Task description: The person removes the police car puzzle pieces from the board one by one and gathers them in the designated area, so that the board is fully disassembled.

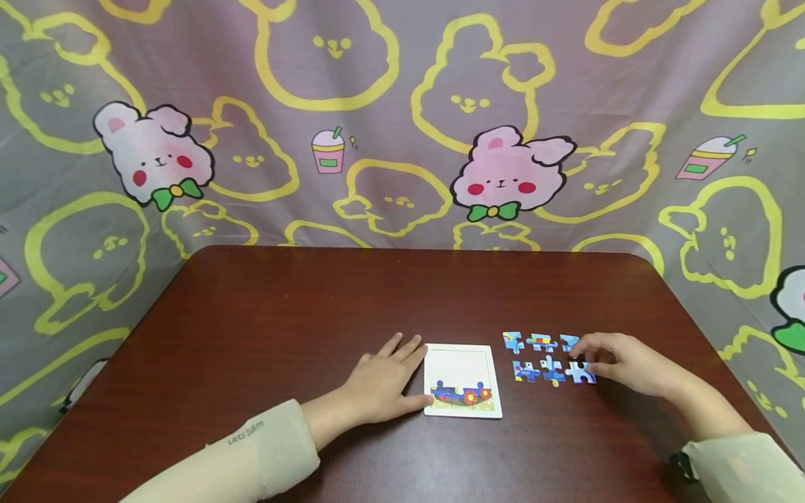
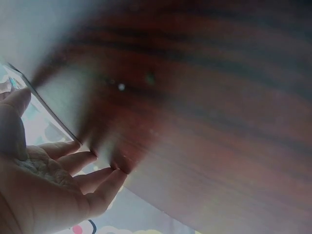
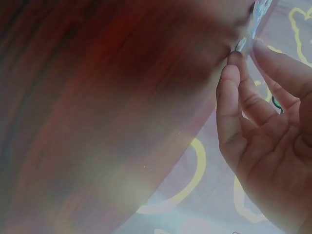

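A white puzzle tray (image 1: 461, 363) lies on the table, its lower part filled with joined pieces showing a blue and red picture. My left hand (image 1: 385, 384) rests flat at the tray's left edge, fingers spread, with thumb and fingertips touching the border. To the right of the tray lie several loose blue puzzle pieces (image 1: 543, 341) in two rows. My right hand (image 1: 632, 360) is at the right end of these rows, fingers loosely bent. Its fingertips (image 3: 235, 57) are by the upper right piece (image 1: 569, 342), and the thumb is beside the lower right piece (image 1: 580, 372).
The dark red-brown wooden table (image 1: 314, 300) has rounded far corners. Behind it and along both sides hangs a grey curtain (image 1: 390, 140) with yellow outlines and rabbit heads. A dark band (image 1: 683, 466) shows at the right wrist.
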A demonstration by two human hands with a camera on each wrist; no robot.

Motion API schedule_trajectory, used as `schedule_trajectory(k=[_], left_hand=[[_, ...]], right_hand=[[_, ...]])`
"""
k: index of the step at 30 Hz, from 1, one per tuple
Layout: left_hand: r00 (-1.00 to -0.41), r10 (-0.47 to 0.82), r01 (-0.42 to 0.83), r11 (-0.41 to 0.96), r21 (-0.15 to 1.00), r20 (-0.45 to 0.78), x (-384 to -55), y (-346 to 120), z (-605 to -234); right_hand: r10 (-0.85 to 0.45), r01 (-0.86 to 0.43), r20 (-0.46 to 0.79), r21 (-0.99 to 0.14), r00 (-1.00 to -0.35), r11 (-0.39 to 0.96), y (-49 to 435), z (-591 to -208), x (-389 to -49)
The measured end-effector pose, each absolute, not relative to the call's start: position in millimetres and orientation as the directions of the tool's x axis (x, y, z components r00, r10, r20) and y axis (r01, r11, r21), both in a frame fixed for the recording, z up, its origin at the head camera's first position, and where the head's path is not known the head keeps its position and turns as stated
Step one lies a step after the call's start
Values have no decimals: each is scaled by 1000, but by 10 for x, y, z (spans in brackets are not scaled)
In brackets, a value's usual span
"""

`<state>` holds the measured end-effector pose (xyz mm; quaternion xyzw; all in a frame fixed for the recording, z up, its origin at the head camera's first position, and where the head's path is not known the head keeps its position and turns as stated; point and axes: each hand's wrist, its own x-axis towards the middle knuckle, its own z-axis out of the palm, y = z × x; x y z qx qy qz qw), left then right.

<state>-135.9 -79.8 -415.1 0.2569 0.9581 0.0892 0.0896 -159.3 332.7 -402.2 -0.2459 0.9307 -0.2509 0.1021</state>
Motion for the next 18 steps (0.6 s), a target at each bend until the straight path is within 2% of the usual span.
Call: schedule_trajectory(k=[7,12,18], left_hand=[[-853,508,474,851,226,-121,-1346,-804,-4153],[-851,512,480,848,225,-113,-1350,-807,-4159],[-850,515,484,846,224,-108,-1350,-808,-4154]], right_hand=[[-506,-428,-13,-513,-862,744,3353,-4013,-1577],[-492,-399,-35,-537,-870,743,3238,-3955,-1578],[-562,-462,-6,-564,-827,685,2951,-3873,-1621]])
